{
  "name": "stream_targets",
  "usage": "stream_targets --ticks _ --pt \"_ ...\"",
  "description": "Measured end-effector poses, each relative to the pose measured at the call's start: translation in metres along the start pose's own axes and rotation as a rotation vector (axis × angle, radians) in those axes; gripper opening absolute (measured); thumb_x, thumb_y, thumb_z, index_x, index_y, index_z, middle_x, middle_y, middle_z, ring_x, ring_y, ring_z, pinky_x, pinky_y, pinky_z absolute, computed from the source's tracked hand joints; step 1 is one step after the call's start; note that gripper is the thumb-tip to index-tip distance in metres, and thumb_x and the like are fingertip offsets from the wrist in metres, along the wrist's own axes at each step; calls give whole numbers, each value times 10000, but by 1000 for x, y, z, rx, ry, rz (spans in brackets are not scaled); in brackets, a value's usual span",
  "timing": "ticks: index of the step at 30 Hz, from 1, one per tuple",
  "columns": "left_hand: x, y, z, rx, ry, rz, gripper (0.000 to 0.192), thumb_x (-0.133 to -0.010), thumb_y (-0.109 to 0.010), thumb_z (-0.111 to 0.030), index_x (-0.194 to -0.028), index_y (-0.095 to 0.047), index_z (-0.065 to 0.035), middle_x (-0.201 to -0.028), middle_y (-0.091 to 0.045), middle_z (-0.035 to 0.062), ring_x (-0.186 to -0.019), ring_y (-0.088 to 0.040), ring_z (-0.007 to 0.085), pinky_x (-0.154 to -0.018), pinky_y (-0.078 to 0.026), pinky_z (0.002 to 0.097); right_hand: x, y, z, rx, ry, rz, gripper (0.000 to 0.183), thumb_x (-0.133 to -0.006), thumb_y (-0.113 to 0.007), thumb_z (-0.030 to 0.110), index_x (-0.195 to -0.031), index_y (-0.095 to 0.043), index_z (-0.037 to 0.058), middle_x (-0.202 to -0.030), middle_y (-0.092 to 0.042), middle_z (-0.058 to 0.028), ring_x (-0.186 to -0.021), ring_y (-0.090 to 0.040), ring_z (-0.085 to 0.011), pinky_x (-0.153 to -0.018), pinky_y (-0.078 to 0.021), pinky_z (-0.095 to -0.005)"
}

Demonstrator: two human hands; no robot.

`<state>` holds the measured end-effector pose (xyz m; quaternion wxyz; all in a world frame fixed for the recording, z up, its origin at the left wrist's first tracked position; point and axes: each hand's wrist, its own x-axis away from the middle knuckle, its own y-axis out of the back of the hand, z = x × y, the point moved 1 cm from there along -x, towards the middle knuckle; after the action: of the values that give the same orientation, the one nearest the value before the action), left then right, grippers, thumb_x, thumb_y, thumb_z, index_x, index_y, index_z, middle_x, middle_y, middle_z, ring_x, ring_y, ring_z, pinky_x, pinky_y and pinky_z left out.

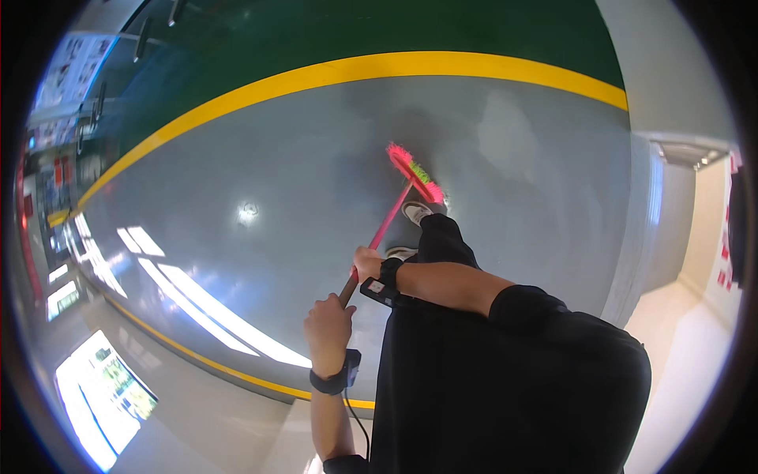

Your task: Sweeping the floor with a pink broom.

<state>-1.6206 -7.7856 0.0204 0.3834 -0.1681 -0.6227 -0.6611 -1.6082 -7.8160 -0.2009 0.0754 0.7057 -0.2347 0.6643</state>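
A broom slants across the middle of the view, its pink broom head (410, 172) down on the grey floor. The bristles are pink with a yellow-green section in the centre. My right hand (367, 264) is wrapped around the pink broom handle (392, 217) partway along. Closer to the handle's top end, my left hand (329, 326) grips a brownish stretch of it. Both wrists wear black straps with small devices, and a cable hangs from the left one. One of my shoes (417, 211) stands right beside the broom head; the other shoe (401, 253) is partly hidden behind my right arm.
A yellow floor stripe (426, 64) divides the grey floor (284, 154) from a green area (414, 26). Another yellow line (237, 374) runs along a pale wall with a bright window (106, 403). A light wall (663, 77) rises at right. Sunlight reflects off the floor.
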Motion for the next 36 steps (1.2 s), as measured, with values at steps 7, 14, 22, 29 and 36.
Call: stream_targets --ticks 7,14,22,29,36 --pt "-23 -13 3 7 -305 -188 252 -708 -708 -268 -780 -603 -49 -714 -602 161 -694 -613 351 -614 -483 424 -19 49 10 966 794 171 165 -781 -495 151 -704 -545 13 -631 -583 -123 -607 -595 -242 -532 -454 -392" --pt "-91 -21 -80 -117 -811 -161 228 -743 -664 -261 -785 -613 -42 -698 -626 145 -682 -625 334 -598 -486 423 -258 158 40 1060 824 75 194 -537 -728 240 -618 -597 122 -644 -630 -9 -640 -623 -180 -589 -492 -308" --pt "-86 -66 -104 -242 -850 -257 146 -780 -519 -88 -690 -631 -59 -704 -636 144 -679 -645 280 -571 -499 362 -148 172 50 951 905 -664 199 -580 -681 251 -567 -548 104 -592 -586 -50 -561 -590 -215 -495 -454 -321" --pt "-71 -74 -5 -53 -593 -334 134 -786 -570 -137 -693 -623 -57 -682 -626 136 -692 -633 305 -595 -483 399 -70 53 24 1516 1236 -714 118 -603 -649 198 -608 -583 101 -606 -579 -87 -614 -603 -228 -539 -465 -354" --pt "-50 -71 42 12 -329 -364 176 -774 -638 -221 -778 -609 -47 -744 -627 136 -713 -631 313 -599 -490 409 -58 3 3 1402 952 -107 83 -606 -654 145 -577 -600 89 -620 -601 -125 -597 -609 -256 -524 -474 -354"
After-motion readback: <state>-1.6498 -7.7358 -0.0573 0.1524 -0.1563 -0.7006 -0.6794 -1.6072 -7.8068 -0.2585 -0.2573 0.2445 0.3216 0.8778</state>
